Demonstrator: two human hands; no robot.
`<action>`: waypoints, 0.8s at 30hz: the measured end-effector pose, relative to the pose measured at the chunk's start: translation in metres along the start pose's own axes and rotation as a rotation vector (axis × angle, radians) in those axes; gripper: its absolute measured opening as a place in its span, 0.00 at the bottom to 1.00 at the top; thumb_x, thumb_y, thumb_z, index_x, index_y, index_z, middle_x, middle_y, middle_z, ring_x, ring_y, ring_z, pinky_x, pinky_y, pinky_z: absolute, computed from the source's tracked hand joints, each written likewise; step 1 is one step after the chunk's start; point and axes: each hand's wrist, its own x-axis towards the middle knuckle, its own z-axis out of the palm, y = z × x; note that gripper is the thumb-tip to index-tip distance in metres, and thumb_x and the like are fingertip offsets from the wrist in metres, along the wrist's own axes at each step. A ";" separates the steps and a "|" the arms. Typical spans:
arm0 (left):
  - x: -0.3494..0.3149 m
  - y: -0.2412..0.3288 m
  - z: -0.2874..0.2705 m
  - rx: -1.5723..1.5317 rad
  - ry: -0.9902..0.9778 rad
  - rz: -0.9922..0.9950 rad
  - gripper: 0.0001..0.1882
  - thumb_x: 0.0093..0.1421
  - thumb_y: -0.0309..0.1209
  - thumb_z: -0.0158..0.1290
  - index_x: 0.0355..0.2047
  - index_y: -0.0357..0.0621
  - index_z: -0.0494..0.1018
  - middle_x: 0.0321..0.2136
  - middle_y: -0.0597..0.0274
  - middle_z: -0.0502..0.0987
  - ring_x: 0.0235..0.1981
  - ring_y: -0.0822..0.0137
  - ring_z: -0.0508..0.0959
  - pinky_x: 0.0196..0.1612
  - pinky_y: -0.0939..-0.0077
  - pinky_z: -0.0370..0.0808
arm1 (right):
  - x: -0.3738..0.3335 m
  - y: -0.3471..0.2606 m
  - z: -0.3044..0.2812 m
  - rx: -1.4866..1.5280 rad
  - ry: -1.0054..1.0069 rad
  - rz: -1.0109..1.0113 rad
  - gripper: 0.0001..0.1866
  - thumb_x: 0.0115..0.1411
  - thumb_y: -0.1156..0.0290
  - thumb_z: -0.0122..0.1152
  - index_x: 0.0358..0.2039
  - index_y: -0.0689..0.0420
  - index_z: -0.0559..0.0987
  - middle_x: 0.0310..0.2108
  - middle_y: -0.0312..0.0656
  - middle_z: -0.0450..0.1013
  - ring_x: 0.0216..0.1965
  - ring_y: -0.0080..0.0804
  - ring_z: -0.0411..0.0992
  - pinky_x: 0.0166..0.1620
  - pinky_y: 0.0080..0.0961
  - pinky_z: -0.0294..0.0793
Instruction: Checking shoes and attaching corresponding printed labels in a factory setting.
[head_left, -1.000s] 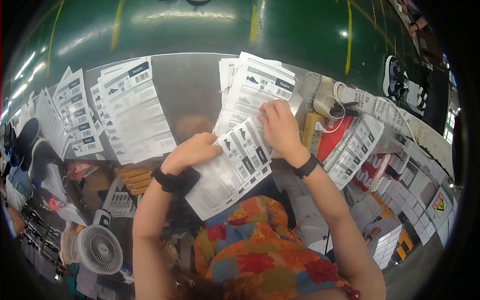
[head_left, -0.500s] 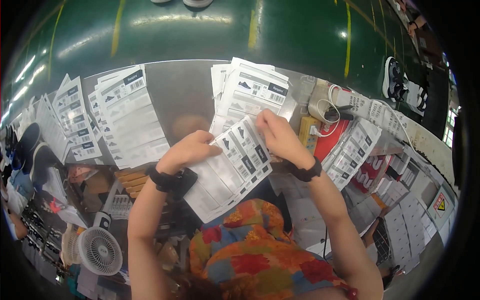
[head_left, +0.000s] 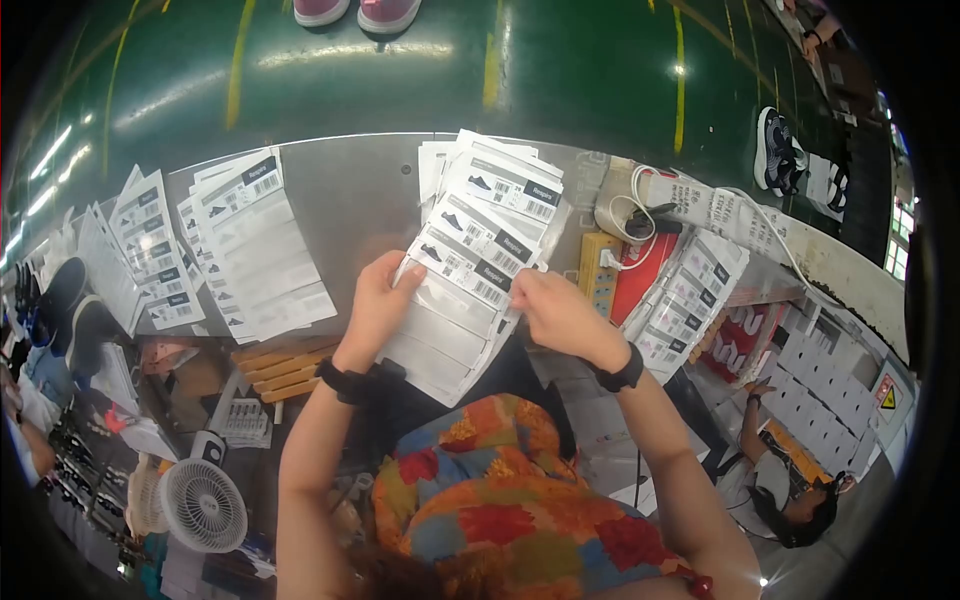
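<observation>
Both hands grip one white rectangular paper label sheet above the near edge of the grey metal table: the left hand pinches its left edge, the right hand is closed on its right edge. Uneven pulling could tear or crease it. Just beyond lies one fanned stack of matching sheets; left of it, two more spreads.

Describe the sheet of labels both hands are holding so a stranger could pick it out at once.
Start at the grey table and find the fanned pile of label sheets at its middle. Just below it, at the near edge, the held sheet hangs between the left hand and right hand. It alone is lifted and gripped; every other sheet lies on the table.
</observation>
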 end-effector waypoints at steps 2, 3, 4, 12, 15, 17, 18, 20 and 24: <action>0.001 0.002 0.003 -0.002 0.024 0.018 0.10 0.62 0.27 0.52 0.40 0.31 0.75 0.32 0.61 0.79 0.34 0.75 0.75 0.40 0.79 0.70 | 0.000 0.000 0.001 -0.040 0.022 -0.047 0.04 0.60 0.77 0.51 0.32 0.63 0.66 0.28 0.54 0.71 0.35 0.56 0.72 0.39 0.46 0.69; 0.000 0.003 0.003 -0.008 0.048 0.030 0.10 0.62 0.27 0.52 0.40 0.31 0.74 0.32 0.61 0.79 0.34 0.75 0.75 0.40 0.79 0.70 | 0.000 0.002 0.000 -0.042 0.029 -0.050 0.04 0.60 0.77 0.51 0.32 0.63 0.66 0.28 0.54 0.71 0.35 0.56 0.72 0.39 0.46 0.69; -0.002 0.004 0.003 -0.004 0.046 0.034 0.10 0.62 0.27 0.52 0.40 0.31 0.74 0.32 0.61 0.79 0.34 0.75 0.75 0.40 0.79 0.70 | -0.002 0.006 -0.003 -0.014 0.066 0.023 0.04 0.60 0.76 0.51 0.32 0.62 0.67 0.28 0.53 0.71 0.35 0.56 0.71 0.38 0.44 0.69; 0.002 0.002 0.028 -0.155 0.240 0.124 0.09 0.64 0.26 0.50 0.41 0.32 0.74 0.33 0.63 0.79 0.35 0.76 0.74 0.41 0.80 0.70 | -0.005 -0.004 -0.002 0.148 0.052 0.048 0.05 0.62 0.73 0.51 0.33 0.62 0.69 0.30 0.55 0.71 0.35 0.56 0.70 0.39 0.41 0.68; 0.010 -0.007 0.053 -0.159 0.166 0.203 0.10 0.65 0.24 0.49 0.45 0.32 0.72 0.37 0.59 0.78 0.38 0.75 0.75 0.44 0.80 0.71 | 0.000 -0.007 0.002 0.088 0.080 -0.042 0.05 0.61 0.73 0.51 0.33 0.62 0.69 0.28 0.55 0.71 0.34 0.56 0.70 0.38 0.42 0.68; 0.002 0.008 0.049 -0.300 0.037 0.080 0.13 0.64 0.23 0.49 0.48 0.33 0.70 0.40 0.58 0.78 0.41 0.74 0.75 0.46 0.79 0.71 | -0.004 0.006 -0.008 0.064 0.099 0.004 0.06 0.60 0.73 0.52 0.34 0.61 0.68 0.26 0.54 0.71 0.32 0.55 0.70 0.36 0.42 0.68; -0.001 0.014 0.049 -0.440 -0.089 -0.043 0.15 0.64 0.22 0.49 0.52 0.33 0.69 0.42 0.57 0.78 0.43 0.72 0.75 0.48 0.77 0.71 | -0.006 0.011 -0.014 0.139 0.091 0.053 0.07 0.60 0.72 0.53 0.37 0.60 0.70 0.25 0.53 0.71 0.30 0.55 0.71 0.35 0.43 0.68; 0.000 0.008 0.049 -0.462 -0.115 -0.015 0.18 0.63 0.21 0.49 0.54 0.33 0.66 0.44 0.56 0.77 0.45 0.71 0.75 0.50 0.76 0.71 | -0.003 -0.008 -0.022 0.206 0.033 0.119 0.09 0.60 0.71 0.54 0.39 0.60 0.71 0.26 0.53 0.72 0.31 0.54 0.72 0.35 0.42 0.69; 0.019 -0.001 0.063 -0.355 -0.080 0.127 0.20 0.61 0.18 0.49 0.55 0.30 0.67 0.48 0.56 0.76 0.48 0.72 0.74 0.52 0.76 0.70 | 0.012 -0.018 0.006 0.077 -0.001 -0.087 0.11 0.59 0.69 0.55 0.40 0.60 0.75 0.30 0.51 0.74 0.35 0.51 0.73 0.40 0.40 0.71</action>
